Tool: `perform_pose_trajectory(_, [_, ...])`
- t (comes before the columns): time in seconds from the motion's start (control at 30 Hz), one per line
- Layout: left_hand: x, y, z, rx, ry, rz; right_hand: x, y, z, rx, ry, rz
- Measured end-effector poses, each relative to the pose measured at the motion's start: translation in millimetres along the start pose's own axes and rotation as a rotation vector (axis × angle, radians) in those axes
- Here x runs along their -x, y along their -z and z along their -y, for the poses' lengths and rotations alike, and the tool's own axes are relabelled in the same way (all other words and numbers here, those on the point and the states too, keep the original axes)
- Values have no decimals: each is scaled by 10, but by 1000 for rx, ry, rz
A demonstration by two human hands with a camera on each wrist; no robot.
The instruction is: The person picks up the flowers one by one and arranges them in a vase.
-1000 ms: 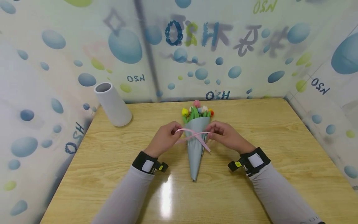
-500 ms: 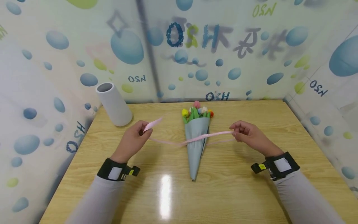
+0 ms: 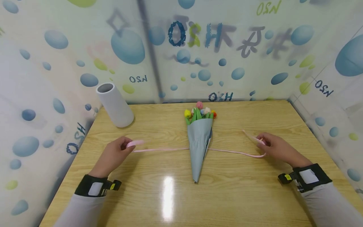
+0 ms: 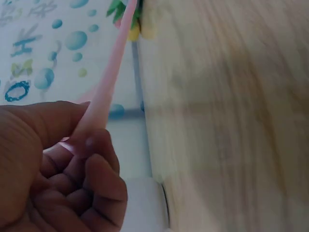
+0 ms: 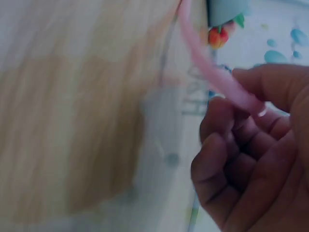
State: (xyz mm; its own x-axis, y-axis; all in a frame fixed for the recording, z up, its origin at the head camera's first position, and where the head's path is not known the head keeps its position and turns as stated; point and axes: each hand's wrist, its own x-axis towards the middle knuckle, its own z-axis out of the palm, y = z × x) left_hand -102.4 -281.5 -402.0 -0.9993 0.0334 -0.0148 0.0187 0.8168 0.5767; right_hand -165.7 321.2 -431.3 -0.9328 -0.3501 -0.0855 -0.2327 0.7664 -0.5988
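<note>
A small bouquet of tulips [image 3: 199, 110] in a grey-blue paper wrap [image 3: 198, 132] lies in the middle of the wooden table, its pointed end towards me. A pink ribbon [image 3: 161, 149] stretches out from both sides of the wrap; its middle is hidden behind the bouquet. At the left, my left hand [image 3: 113, 156] pinches one part of the ribbon between thumb and forefinger, a short end sticking out. The left wrist view shows this ribbon [image 4: 108, 92] pulled straight. On the other side, my right hand [image 3: 279, 150] pinches the ribbon, which sags slightly before it.
A tall white vase [image 3: 116, 108] stands at the back left corner of the table [image 3: 232, 195]. Behind the table hangs a backdrop [image 3: 238, 50] with blue and green spots and letters.
My hands have moved apart, each drawing ribbon outward. The ribbon crossed over the wrap's front before; now none shows there, and it runs out from behind on both sides.
</note>
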Motion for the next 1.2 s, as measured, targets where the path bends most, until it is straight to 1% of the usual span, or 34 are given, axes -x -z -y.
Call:
perform_pose_trajectory(0.1, [32, 7, 84, -32, 39, 19, 63, 21, -81, 54, -36, 0])
perform_pose_trajectory(0.23, [51, 12, 142, -61, 103, 26, 129, 25, -159, 113, -73, 4])
perform_pose_trajectory(0.37, [58, 13, 170, -76, 163, 32, 168, 19, -214, 142, -107, 13])
perform_pose_trajectory(0.43, [58, 7, 186, -74, 179, 36, 177, 19, -232, 145, -122, 19])
perform_pose_trajectory(0.5, [57, 3, 199, -72, 183, 36, 181, 27, -242, 149, -134, 27])
perform_pose_trajectory(0.6, [56, 4, 211, -78, 165, 21, 185, 66, -241, 175, -154, 25])
perform_pose_trajectory(0.67, [57, 13, 206, -83, 147, -9, 187, 106, -223, 205, -159, 3])
perform_pose_trajectory(0.73, [60, 21, 185, -88, 131, -57, 188, 143, -181, 230, -161, -30])
perform_pose_trajectory(0.8, [56, 24, 142, -86, 119, -115, 178, 168, -91, 244, -149, -74])
perform_pose_trajectory(0.87, [41, 14, 69, -70, 100, -162, 151, 167, 44, 227, -130, -105])
perform_pose_trajectory(0.9, [23, 0, 24, -58, 80, -180, 134, 154, 120, 217, -111, -121])
perform_pose_trajectory(0.97, [-27, -42, -87, -29, 38, -187, 86, 107, 297, 178, -67, -140])
perform_pose_trajectory(1.0, [-58, -72, -156, -13, 19, -179, 57, 72, 394, 152, -42, -144])
perform_pose_trajectory(1.1, [-166, -196, -383, 42, -30, -117, -42, -65, 683, 59, 34, -129])
perform_pose_trajectory(1.2, [-265, -385, -639, 105, -53, -37, -169, -216, 954, -56, 76, -83])
